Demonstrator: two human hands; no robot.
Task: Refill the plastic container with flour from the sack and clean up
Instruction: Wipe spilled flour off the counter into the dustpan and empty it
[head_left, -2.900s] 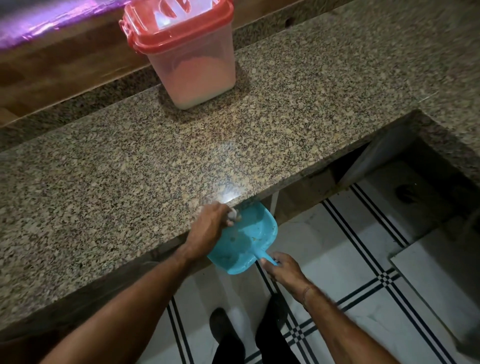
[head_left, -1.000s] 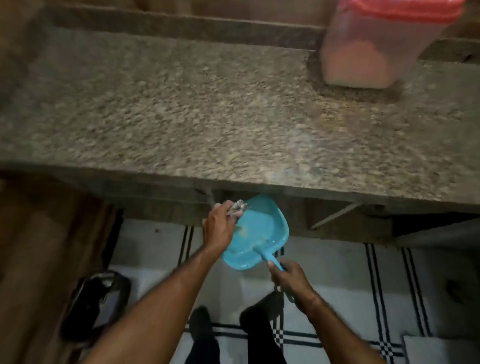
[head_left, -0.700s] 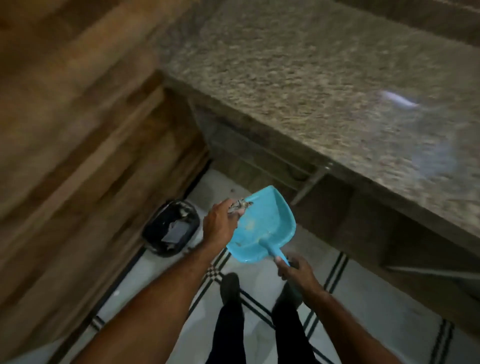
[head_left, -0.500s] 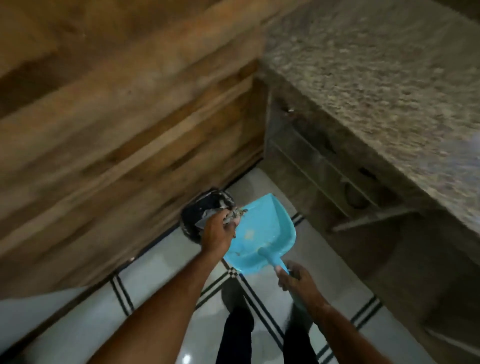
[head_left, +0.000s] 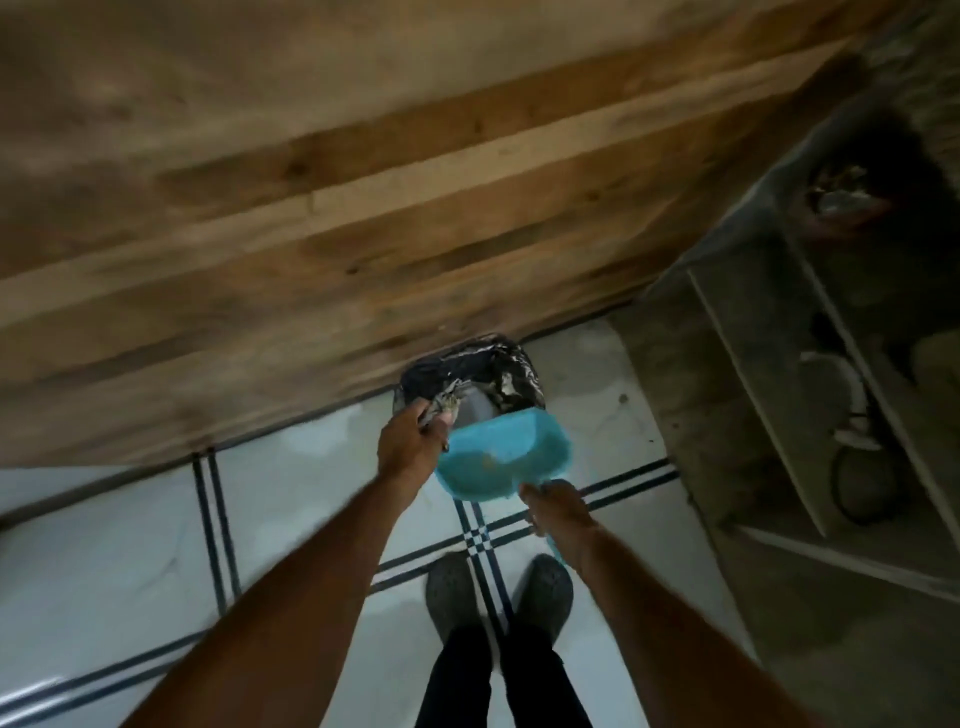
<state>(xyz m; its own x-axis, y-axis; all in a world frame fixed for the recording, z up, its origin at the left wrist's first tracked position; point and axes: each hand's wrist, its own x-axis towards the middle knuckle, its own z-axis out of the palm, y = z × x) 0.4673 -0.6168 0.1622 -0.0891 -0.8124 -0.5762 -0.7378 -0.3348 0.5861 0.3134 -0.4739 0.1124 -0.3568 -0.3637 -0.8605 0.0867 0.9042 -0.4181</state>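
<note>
We've got both arms stretched forward and down. Right hand (head_left: 553, 506) fingers wrap the blue dustpan (head_left: 501, 457) handle, pan mouth at the black-lined bin (head_left: 470, 376) rim, by the wood wall on the floor. Left hand (head_left: 410, 447) fingers clamp a crumpled rag (head_left: 445, 404) against the pan's left edge.

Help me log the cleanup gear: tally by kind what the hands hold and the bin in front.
Dustpan, blue, held by right hand: 1
Crumpled rag, in left hand: 1
Bin, black-lined, on the floor: 1
Total: 3
</note>
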